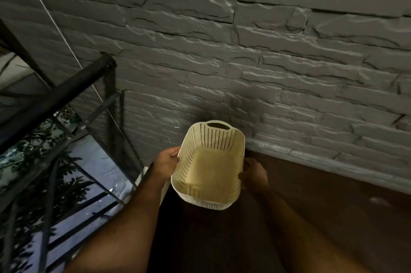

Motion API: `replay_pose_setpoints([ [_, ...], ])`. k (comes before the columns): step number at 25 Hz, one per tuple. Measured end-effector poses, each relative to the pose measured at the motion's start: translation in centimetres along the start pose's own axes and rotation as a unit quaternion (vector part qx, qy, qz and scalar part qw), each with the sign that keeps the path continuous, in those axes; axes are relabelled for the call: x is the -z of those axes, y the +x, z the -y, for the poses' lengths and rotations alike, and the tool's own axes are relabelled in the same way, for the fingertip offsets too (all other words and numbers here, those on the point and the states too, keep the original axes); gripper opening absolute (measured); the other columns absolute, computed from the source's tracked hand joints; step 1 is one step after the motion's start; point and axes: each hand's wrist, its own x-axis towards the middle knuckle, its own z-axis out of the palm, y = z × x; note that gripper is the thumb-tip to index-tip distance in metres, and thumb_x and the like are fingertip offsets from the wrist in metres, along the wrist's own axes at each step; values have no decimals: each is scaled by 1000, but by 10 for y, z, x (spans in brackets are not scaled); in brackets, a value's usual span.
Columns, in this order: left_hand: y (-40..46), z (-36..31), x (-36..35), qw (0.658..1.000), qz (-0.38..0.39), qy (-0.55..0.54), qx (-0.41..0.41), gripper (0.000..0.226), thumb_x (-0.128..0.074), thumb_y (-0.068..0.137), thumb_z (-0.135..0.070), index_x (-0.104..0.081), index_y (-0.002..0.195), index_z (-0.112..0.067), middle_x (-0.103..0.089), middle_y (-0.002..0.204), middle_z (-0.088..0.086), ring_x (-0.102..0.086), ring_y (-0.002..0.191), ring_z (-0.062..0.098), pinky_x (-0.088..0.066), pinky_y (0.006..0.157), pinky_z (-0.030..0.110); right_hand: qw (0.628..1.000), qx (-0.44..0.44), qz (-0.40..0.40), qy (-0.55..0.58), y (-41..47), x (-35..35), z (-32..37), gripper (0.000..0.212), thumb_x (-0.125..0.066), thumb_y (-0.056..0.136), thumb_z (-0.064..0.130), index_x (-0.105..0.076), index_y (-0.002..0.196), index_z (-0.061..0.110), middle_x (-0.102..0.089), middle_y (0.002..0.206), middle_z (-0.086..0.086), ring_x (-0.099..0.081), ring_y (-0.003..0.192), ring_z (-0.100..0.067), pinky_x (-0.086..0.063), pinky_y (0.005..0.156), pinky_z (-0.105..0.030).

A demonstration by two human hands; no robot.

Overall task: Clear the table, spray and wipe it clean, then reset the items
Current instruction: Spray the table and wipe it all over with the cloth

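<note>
A dark brown wooden table (322, 201) spreads beneath and to the right of both hands, its far edge meeting the grey stone-pattern wall (244, 50). A faint pale smudge (378, 200) lies on the surface well right of the right hand; what it is cannot be told.

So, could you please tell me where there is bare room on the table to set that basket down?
The brown wooden table looks bare to the right of the cream perforated plastic basket, up to the grey stone-pattern wall. The left hand and right hand grip its sides. Left of the basket is crowded: a black metal rack.
</note>
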Motion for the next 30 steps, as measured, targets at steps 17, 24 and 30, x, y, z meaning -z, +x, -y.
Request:
replay_pose_setpoints([
  [17, -53, -62, -66, 942, -136, 188, -242, 33, -59, 92, -16, -63, 125, -13, -66, 124, 8, -61, 112, 24, -48, 96, 35, 977, 79, 46, -192, -7, 119, 14, 54, -72, 81, 22, -53, 130, 10, -58, 131, -14, -56, 118, -30, -47, 100, -40],
  [24, -162, -40, -221, 923, 25, 172, -344, 28, -64, 89, -13, -68, 118, -13, -69, 112, 4, -65, 98, 12, -46, 82, 18, 982, 71, 51, -165, -101, 328, -39, 43, -71, 83, 23, -57, 123, 20, -68, 106, -10, -68, 96, -25, -58, 81, -44],
  [30, -235, 30, -316, 912, 156, 280, -256, 35, -63, 91, -25, -62, 126, -22, -63, 121, -4, -61, 106, 10, -46, 87, 19, 995, 21, 73, -61, -167, 353, -176, 35, -64, 88, 14, -56, 122, 9, -67, 107, -18, -69, 88, -27, -56, 71, -40],
])
